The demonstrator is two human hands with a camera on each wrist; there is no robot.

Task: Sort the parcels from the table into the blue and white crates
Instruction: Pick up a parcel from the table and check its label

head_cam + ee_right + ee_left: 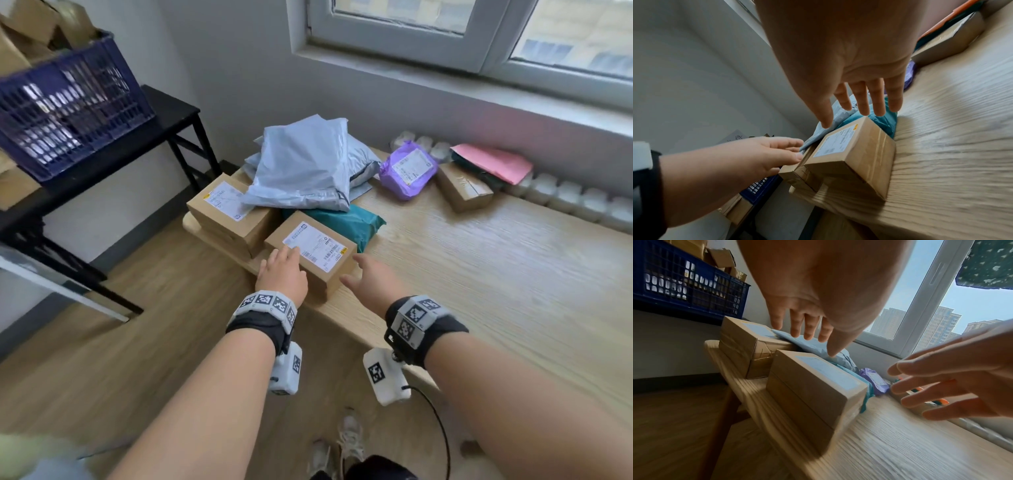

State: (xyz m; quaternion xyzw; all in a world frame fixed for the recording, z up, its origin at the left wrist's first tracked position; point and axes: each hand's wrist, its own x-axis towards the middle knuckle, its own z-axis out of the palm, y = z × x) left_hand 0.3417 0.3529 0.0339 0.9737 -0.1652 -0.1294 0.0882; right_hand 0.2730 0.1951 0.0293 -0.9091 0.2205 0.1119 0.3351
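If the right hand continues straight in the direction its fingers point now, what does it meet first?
Probably the teal mailer bag. The right hand, fingers straight, points along the right side of the nearest cardboard box, and the bag lies just behind it. Depth is unclear; the fingers may brush the box first.

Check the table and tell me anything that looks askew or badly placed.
The grey mailer bags are heaped loosely, with one drooping over the label of the far cardboard box. The near box sits at the table's front edge, partly on a teal bag. Nothing looks torn or spilled.
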